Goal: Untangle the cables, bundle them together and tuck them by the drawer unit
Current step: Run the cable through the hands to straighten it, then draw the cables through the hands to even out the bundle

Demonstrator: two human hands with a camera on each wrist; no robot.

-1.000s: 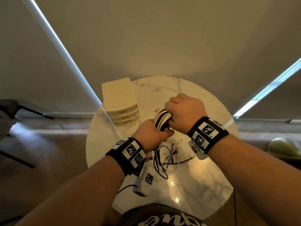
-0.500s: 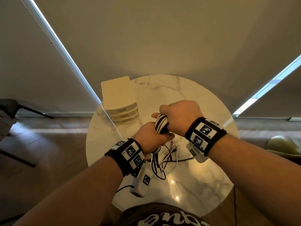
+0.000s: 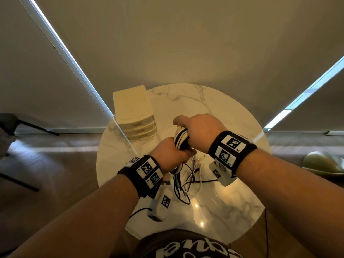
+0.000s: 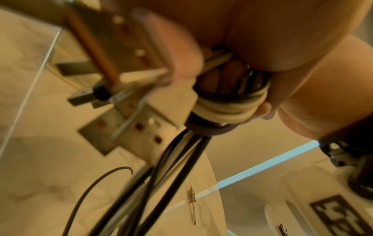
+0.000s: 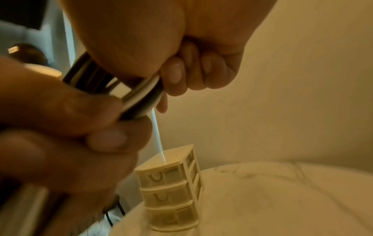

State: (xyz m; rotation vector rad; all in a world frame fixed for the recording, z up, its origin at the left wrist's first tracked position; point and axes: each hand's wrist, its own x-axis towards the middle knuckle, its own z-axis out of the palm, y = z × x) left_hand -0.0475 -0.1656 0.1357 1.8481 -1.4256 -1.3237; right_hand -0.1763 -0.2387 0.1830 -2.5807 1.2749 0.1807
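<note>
The drawer unit [image 3: 134, 112] stands at the far left edge of the round marble table [image 3: 232, 116], and bare tabletop lies open to its right and behind it. Nearer than the unit, loose cable ends [image 3: 186, 175] sprawl across the table's middle, cluttering that stretch.

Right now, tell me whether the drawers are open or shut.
Shut: all three fronts on the drawer unit sit flush, none pulled out.

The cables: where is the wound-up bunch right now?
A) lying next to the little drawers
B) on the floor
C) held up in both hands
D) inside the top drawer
C: the left hand and right hand both grip the cables above the table, apart from the drawers.
</note>
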